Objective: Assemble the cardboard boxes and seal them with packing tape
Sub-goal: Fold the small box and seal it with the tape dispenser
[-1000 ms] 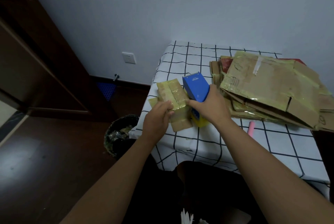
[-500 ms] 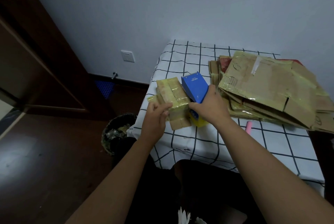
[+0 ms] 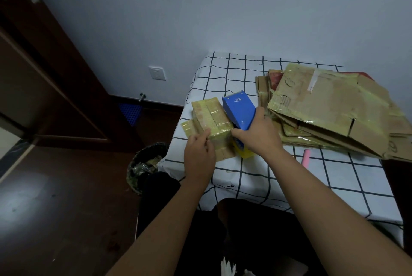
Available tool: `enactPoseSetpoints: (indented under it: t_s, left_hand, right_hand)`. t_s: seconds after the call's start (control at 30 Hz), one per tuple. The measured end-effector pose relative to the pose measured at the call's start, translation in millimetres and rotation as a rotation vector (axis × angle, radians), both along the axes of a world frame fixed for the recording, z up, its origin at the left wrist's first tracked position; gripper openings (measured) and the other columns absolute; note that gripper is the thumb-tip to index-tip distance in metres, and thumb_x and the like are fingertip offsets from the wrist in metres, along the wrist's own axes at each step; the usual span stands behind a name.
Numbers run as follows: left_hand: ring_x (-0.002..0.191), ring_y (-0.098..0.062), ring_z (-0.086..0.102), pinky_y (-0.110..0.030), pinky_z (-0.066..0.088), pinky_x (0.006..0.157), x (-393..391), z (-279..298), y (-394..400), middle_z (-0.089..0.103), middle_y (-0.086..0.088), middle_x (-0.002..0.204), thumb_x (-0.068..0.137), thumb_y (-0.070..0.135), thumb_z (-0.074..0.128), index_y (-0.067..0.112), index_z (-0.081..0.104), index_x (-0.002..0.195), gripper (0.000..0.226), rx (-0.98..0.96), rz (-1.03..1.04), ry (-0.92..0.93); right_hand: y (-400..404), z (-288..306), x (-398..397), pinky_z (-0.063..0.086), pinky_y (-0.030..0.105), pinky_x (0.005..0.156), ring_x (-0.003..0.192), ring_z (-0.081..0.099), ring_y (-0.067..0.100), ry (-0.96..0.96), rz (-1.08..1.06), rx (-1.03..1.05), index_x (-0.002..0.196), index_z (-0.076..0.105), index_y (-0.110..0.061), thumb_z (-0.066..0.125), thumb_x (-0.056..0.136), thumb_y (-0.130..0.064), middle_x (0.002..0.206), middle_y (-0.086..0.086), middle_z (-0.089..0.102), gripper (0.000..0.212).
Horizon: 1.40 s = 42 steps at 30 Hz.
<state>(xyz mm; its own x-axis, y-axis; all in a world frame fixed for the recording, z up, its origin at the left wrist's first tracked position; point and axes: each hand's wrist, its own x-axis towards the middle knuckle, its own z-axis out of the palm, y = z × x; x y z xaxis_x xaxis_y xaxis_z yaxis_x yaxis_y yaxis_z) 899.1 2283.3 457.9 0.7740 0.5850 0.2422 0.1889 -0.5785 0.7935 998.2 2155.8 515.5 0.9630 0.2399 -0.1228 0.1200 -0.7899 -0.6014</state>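
You see a dim, bluish picture with soft, grainy detail. A pale reflection lies on the dark floor at 8 o'clock. The door frame at 9 o'clock bends from wide-angle distortion.

A checked-cloth table bears a small box, flattened cardboard and a pink marker.
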Motion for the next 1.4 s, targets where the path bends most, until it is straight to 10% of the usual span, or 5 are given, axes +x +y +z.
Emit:
enactPoseSetpoints:
  t_s: [0.27, 0.6, 0.77, 1.2, 1.4]
  left_hand:
    - [0.073, -0.024, 0.053, -0.032, 0.042, 0.055, 5.6, -3.6, 15.6, 0.057, -0.007, 0.083, 0.091, 0.018, 0.066, 0.012, 0.065, 0.101, 0.012, 0.402, -0.024, 0.061]
    - [0.073, -0.025, 0.057, -0.037, 0.044, 0.059, 7.8, 5.5, 17.3, 0.061, -0.003, 0.082, 0.096, 0.020, 0.054, 0.012, 0.056, 0.096, 0.008, 0.309, -0.132, 0.139]
    - [0.080, -0.024, 0.052, -0.031, 0.039, 0.061, 17.2, 12.5, 32.4, 0.058, -0.007, 0.091, 0.082, 0.039, 0.073, 0.014, 0.056, 0.080, 0.031, 0.694, -0.144, 0.077]
    - [0.078, -0.026, 0.058, -0.026, 0.037, 0.043, 28.3, 8.5, 26.4, 0.058, -0.008, 0.086, 0.092, 0.033, 0.043, 0.013, 0.069, 0.099, 0.034, 0.860, -0.239, 0.051]
    - [0.083, -0.028, 0.058, -0.025, 0.037, 0.043, 26.0, 13.4, 24.4, 0.059, -0.007, 0.090, 0.078, 0.030, 0.080, 0.019, 0.068, 0.108, 0.034, 0.837, -0.272, 0.124]
  right_hand:
    - [-3.4, -2.4, -0.5, 0.040, 0.034, 0.062, 0.089, 0.053, 0.030, -0.010, 0.004, 0.021, 0.118, 0.034, -0.019, 0.071, 0.071, -0.046, 0.106, 0.010, 0.050, 0.066]
    - [-6.2, -6.3, -0.6, 0.045, 0.035, 0.066, 0.090, 0.055, 0.029, -0.009, -0.003, 0.051, 0.120, 0.034, -0.021, 0.071, 0.070, -0.048, 0.108, 0.008, 0.051, 0.068]
    - [-8.4, -6.4, -1.8, 0.043, 0.034, 0.065, 0.091, 0.055, 0.028, -0.005, -0.007, 0.077, 0.124, 0.036, -0.019, 0.072, 0.070, -0.046, 0.109, 0.008, 0.052, 0.070]
    - [-11.5, -8.9, -5.3, 0.048, 0.038, 0.067, 0.090, 0.056, 0.027, -0.020, -0.038, 0.098, 0.119, 0.035, -0.024, 0.070, 0.069, -0.056, 0.107, 0.004, 0.052, 0.070]
    - [-16.9, -5.7, -8.2, 0.048, 0.036, 0.068, 0.090, 0.056, 0.022, -0.023, -0.040, 0.180, 0.118, 0.040, -0.023, 0.073, 0.071, -0.060, 0.105, -0.002, 0.054, 0.068]
